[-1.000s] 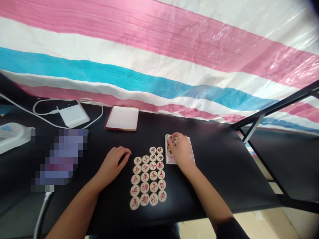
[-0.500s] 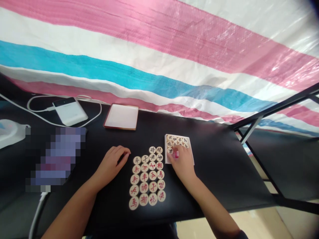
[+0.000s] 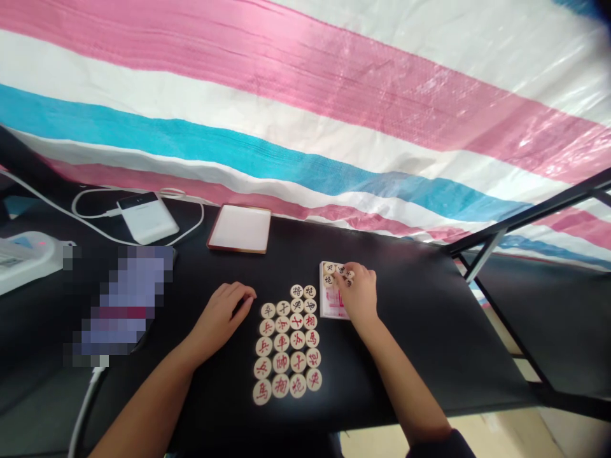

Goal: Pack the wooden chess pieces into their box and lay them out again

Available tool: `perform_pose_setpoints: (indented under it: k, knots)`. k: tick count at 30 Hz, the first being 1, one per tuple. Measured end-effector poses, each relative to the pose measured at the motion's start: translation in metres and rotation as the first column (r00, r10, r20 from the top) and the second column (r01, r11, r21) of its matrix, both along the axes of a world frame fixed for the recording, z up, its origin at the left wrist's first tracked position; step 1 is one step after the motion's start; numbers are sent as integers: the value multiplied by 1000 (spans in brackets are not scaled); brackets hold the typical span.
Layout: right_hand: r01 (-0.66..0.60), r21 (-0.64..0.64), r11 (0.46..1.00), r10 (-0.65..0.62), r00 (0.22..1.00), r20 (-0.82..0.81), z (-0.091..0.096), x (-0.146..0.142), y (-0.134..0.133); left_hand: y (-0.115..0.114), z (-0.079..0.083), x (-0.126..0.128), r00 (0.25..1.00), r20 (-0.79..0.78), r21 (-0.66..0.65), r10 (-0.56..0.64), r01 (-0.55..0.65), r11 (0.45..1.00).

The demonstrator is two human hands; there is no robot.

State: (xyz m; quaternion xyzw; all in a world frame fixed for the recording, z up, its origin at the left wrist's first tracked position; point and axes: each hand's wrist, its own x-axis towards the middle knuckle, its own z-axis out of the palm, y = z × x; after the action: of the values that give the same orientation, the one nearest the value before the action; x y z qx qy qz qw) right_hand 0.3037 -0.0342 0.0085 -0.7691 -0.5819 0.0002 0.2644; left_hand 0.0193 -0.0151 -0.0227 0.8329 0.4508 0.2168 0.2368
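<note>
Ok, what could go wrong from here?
The right hand covers part of the box, so its fingers might nudge the pieces inside unseen.
The box sits close beside the rows of pieces on the table; a sideways shove could knock them out of line.
The left hand is near the rows' other side, so a slip could scatter some.
</note>
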Motion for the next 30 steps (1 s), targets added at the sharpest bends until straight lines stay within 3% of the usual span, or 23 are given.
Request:
perform_pose_setpoints:
  k: [4,6,11,15,19,25,30]
  knots:
    - [-1,72,997,1,1000,7,6,-9,-13,0,0,0,1000,10,4,-2,2,1000]
    - [-58,74,996,59,998,-15,14,-19,-24,1,0,1,1000,15,3,-1,1,1000]
    - [-320,-86,944,317,947,-48,19,-56,-25,1,2,1,1000,5,-9,3,-3,1000]
    - [-308,-226,924,328,943,57,13,-78,-9,-1,1,2,1000,10,-1,8,-8,1000]
    - [-278,-282,918,321,939,121,13,-88,-2,-1,0,1,1000,3,4,1,-1,1000]
    - [-305,-195,932,323,944,69,20,-81,-9,0,0,0,1000,4,16,-7,7,1000]
    - [-213,-78,974,208,976,-62,26,-34,-22,0,1,1,1000,1,12,-4,4,1000]
